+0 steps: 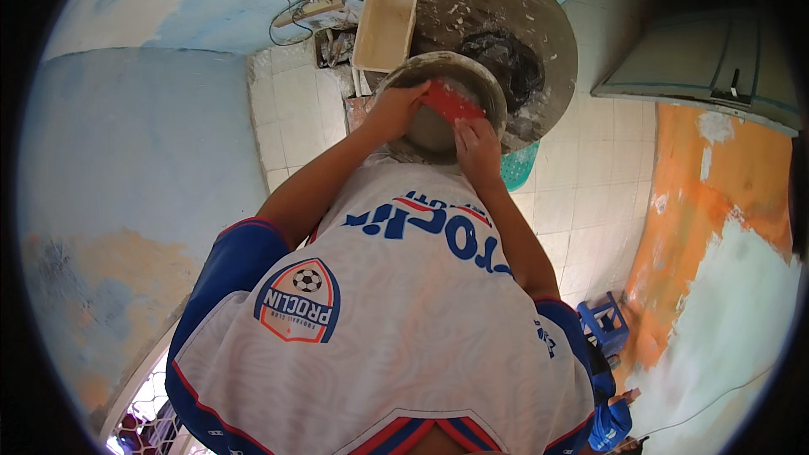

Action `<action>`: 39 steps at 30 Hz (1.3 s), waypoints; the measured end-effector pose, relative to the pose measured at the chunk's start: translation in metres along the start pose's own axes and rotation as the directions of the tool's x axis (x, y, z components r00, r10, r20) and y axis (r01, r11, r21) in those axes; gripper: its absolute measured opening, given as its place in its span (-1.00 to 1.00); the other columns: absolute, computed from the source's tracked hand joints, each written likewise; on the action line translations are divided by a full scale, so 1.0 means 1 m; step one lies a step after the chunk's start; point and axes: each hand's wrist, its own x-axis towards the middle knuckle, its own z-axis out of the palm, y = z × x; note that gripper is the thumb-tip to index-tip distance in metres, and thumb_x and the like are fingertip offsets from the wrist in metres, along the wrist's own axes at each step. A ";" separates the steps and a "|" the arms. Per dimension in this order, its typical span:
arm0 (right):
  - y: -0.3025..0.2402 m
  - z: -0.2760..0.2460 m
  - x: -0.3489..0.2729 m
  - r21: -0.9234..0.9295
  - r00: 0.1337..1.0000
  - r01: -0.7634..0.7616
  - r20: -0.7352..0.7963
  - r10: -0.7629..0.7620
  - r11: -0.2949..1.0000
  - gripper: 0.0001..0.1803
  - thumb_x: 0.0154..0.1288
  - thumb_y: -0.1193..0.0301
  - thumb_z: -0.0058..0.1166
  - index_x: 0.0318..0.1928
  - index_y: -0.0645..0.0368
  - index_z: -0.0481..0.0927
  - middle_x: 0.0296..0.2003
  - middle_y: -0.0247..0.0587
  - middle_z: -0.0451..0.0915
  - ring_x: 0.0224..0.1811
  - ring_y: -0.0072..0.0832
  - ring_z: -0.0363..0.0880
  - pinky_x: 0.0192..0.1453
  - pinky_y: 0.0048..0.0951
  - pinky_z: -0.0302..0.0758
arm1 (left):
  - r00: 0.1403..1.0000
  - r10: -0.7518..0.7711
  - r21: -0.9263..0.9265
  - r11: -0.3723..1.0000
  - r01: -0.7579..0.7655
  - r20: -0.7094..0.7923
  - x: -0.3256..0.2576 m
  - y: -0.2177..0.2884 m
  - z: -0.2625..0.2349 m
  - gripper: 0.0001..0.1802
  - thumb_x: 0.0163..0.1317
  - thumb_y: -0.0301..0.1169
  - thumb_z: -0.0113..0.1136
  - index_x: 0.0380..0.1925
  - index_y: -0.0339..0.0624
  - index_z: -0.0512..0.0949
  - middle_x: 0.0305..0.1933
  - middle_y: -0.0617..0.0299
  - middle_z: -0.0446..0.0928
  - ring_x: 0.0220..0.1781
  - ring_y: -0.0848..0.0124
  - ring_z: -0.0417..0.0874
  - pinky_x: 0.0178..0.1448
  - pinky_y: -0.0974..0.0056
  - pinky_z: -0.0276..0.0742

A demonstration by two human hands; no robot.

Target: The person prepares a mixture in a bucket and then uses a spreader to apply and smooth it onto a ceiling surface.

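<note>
- Position of work: the red piece (455,104) is above the mouth of the basin (497,88), between both hands. Its exact kind cannot be told.
- Left hand (394,114): fingers grip the upper-left end of the red piece.
- Right hand (479,150): fingers close on the lower-right end of the same piece.
- Basin contents: grey material (431,128) shows below the red piece. Whether the piece touches it cannot be determined.
- Done, by judgement: the grey material is in the basin and the red piece is held at both ends over it. Handling appears to be under way.
- Left, by judgement: the red piece is not yet released or set down; the operation appears unfinished. The remaining amount cannot be established.
- Surroundings: the cream tray (386,29) is beside the basin, untouched by either hand. The black plastic (511,67) lies on the round, residue-marked tabletop (548,21), also untouched.
</note>
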 end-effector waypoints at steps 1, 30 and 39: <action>0.002 0.000 0.000 0.001 1.000 0.008 -0.003 -0.008 1.000 -0.89 0.23 0.53 0.30 -0.22 0.20 0.71 -0.28 -0.13 0.61 -0.22 -0.15 0.63 -0.16 -0.20 0.60 | 1.000 0.001 0.004 1.000 -0.001 -0.008 -0.002 0.002 -0.004 -0.51 0.38 -0.49 0.04 0.32 -0.14 0.50 -0.09 -0.16 0.70 -0.13 0.06 0.77 -0.04 0.06 0.67; 0.007 0.009 -0.017 -0.016 0.998 0.001 0.055 0.000 1.000 -0.85 0.23 0.54 0.24 -0.18 0.24 0.69 -0.18 -0.12 0.64 -0.09 -0.21 0.66 -0.07 -0.27 0.64 | 0.506 -0.618 -0.578 0.101 0.810 0.601 0.003 -0.002 0.027 -0.58 0.57 0.00 -0.14 -0.36 -0.04 0.42 -0.50 0.34 0.45 -0.35 0.38 0.60 -0.19 0.23 0.58; 0.001 -0.014 -0.002 0.343 0.888 -0.396 -0.093 0.451 0.852 -0.88 0.23 0.53 0.36 -0.24 0.29 0.70 -0.31 -0.12 0.69 -0.32 -0.40 0.72 -0.23 -0.44 0.62 | 0.617 -0.510 -0.449 0.424 0.787 0.600 0.003 -0.031 0.066 -0.61 0.40 -0.18 0.06 0.07 -0.13 0.64 -0.17 0.10 0.69 -0.21 0.17 0.73 0.00 0.07 0.65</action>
